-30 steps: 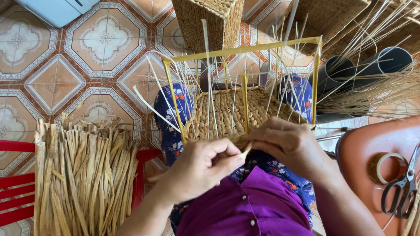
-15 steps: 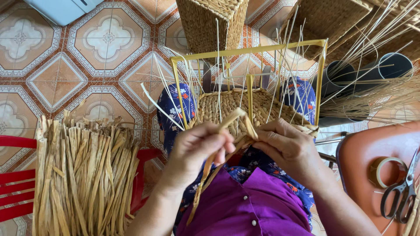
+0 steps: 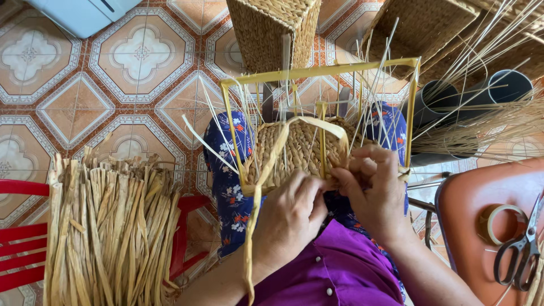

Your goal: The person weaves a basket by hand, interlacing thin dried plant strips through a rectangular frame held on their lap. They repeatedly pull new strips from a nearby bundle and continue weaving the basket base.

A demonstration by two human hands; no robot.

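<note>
A half-woven straw basket sits on my lap inside a yellow wire frame. Thin pale stakes stick up from it. My left hand pinches a flat dried straw strand at the basket's near edge. That strand loops up over the weave and also hangs down past my wrist. My right hand presses against the near right side of the basket, fingers curled on the weave beside a yellow upright.
A thick bundle of dried straw lies on a red chair at the left. Scissors and a tape roll rest on an orange seat at the right. Finished woven baskets and dark tubes stand behind.
My left hand has pulled the strand through, and it now arches in a wide loop over the basket. Both hands have settled lower against the near edge.
</note>
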